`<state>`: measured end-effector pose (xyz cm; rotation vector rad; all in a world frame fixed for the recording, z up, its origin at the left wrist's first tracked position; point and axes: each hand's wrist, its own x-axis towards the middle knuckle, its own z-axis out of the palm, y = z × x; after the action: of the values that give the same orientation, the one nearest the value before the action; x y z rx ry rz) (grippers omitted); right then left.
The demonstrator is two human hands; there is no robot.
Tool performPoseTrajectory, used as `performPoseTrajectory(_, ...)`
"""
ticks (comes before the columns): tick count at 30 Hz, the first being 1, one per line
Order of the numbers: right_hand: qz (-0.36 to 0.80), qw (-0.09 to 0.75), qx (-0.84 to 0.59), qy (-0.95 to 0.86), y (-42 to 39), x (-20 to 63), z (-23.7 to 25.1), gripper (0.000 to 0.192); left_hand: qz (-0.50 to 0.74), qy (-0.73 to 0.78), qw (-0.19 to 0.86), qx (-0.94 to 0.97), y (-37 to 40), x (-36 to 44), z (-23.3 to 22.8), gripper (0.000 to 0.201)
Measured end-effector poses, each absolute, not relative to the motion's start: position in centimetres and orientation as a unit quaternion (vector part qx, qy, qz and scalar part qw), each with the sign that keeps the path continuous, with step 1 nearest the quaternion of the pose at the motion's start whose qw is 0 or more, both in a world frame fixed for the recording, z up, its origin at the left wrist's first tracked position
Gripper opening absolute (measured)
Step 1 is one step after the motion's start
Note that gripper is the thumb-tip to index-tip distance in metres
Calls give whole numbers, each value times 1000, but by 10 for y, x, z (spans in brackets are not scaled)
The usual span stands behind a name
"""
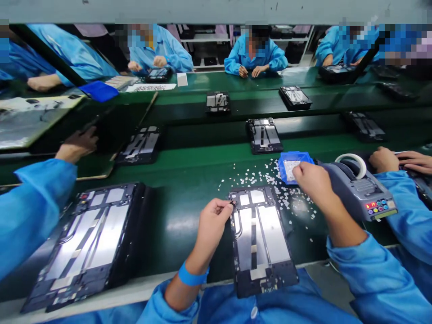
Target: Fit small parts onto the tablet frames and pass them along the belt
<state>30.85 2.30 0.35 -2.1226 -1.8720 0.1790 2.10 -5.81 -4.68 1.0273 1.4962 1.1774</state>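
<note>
A black tablet back frame point(261, 238) with silver panels lies on the green belt in front of me. My left hand point(213, 220) pinches at its upper left corner, fingertips closed on a small dark part I cannot make out. My right hand point(312, 180) reaches over a small blue tray point(286, 158) of tiny white pieces, fingers curled at its right rim. Whether it holds a piece is hidden. Several white pieces point(256, 177) are scattered on the belt around the tray.
A grey tape dispenser point(362, 191) with a white roll stands to the right. A second frame point(87, 243) lies at the left beside a co-worker's blue sleeve point(30, 211). More frames point(263, 135) ride the belt beyond. Another person's hands point(398, 159) work at the far right.
</note>
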Motion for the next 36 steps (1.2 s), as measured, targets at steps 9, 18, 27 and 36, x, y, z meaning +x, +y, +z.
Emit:
performPoseTrajectory(9, 315, 199, -540, -755, -6, 204, 2, 25, 418, 641, 374, 524, -56, -12, -37, 23)
performPoseTrajectory(18, 284, 108, -567, -765, 18, 181, -9, 24, 351, 598, 178, 699, -59, -23, -45, 21)
performPoseTrajectory(27, 260, 24, -578, -773, 22, 171, -5, 24, 249, 521, 46, 815, -49, -17, -48, 29)
performPoseTrajectory(36, 249, 28, -580, -775, 24, 173, -8, 21, 115, 507, -39, 853, -46, -15, -43, 40)
